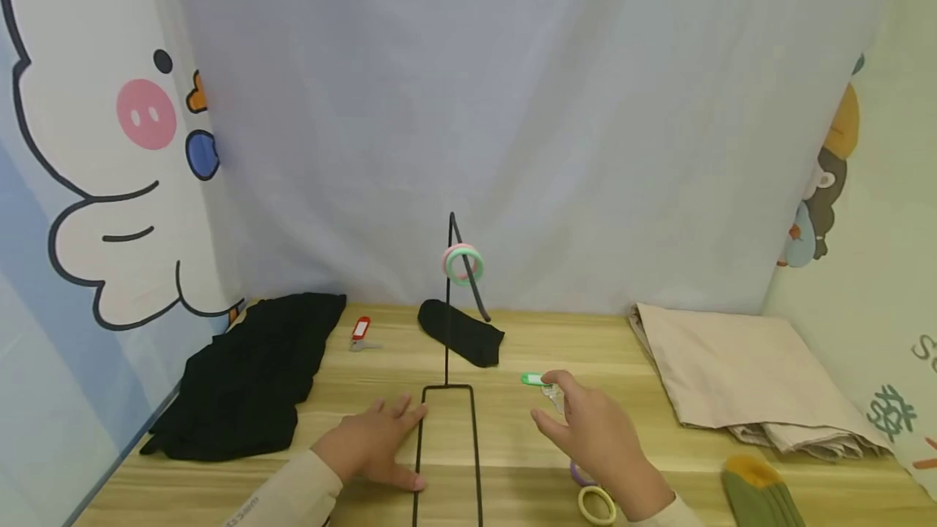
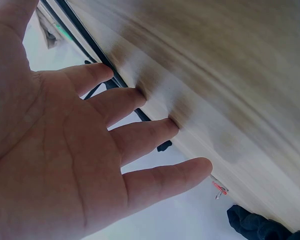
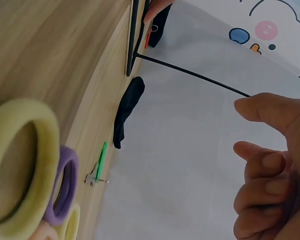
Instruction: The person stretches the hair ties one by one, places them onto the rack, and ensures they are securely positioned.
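While the left hand [image 1: 373, 442] lies flat steadying the stand [image 1: 448, 397], the empty, loosely curled right hand [image 1: 596, 442] nearing the key [image 1: 538, 381] could knock it away.

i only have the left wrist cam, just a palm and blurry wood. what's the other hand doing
Observer: The right hand hovers over the table, fingers loosely curled, holding nothing.
Operator: anything near it
Observer: A green key tag lies just beyond its fingertips.
Operator: and that black bar by my fingers
Observer: It's the base of a wire stand; the left hand lies flat beside it.
Operator: anything on the stand
Observer: A pink and green ring hangs on its slanted arm.
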The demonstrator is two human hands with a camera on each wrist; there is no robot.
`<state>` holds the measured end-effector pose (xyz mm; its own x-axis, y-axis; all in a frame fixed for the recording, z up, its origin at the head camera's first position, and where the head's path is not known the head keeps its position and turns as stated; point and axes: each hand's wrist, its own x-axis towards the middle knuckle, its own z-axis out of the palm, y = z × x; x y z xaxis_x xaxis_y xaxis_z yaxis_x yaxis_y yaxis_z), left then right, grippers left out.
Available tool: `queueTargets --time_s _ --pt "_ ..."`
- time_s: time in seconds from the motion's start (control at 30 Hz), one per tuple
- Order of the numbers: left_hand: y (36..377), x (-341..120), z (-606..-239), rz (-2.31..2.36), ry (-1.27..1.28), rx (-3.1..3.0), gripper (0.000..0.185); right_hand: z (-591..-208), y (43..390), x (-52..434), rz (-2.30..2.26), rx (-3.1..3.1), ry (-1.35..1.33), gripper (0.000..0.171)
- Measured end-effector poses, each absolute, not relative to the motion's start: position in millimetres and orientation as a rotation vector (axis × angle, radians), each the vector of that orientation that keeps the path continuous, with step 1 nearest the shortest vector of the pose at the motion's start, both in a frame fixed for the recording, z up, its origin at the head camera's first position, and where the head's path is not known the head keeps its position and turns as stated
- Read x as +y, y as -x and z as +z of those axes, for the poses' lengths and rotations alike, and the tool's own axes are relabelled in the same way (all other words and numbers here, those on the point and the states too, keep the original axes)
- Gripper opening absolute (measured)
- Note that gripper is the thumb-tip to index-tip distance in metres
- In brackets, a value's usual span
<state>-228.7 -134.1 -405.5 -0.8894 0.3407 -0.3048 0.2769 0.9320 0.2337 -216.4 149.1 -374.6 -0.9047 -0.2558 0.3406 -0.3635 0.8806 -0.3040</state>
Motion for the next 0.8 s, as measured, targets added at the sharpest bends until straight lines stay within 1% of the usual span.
queueTargets --time_s 0.1,0.2,0.43,0.6,0.67,0.8 --pt "229 -135 -407 0.255 -0.455 2.750 0.097 -375 215 159 0.533 -2.843 -0.482 0.032" --pt "229 -135 -407 0.252 -0.458 2.753 0.097 -376 218 171 0.640 -2.947 -0.613 0.031" --pt "231 -134 -408 0.261 -0.468 2.744 0.097 -388 232 208 1.250 -3.227 -1.149 0.031" --pt "230 -134 -411 0.258 -0.462 2.735 0.098 -398 234 224 1.528 -3.224 -1.521 0.040" --pt "231 -134 -412 0.248 -0.455 2.737 0.098 -400 234 227 1.589 -3.200 -1.590 0.041" --pt "232 -135 -410 0.238 -0.454 2.744 0.098 -397 233 229 1.585 -3.178 -1.603 0.041"
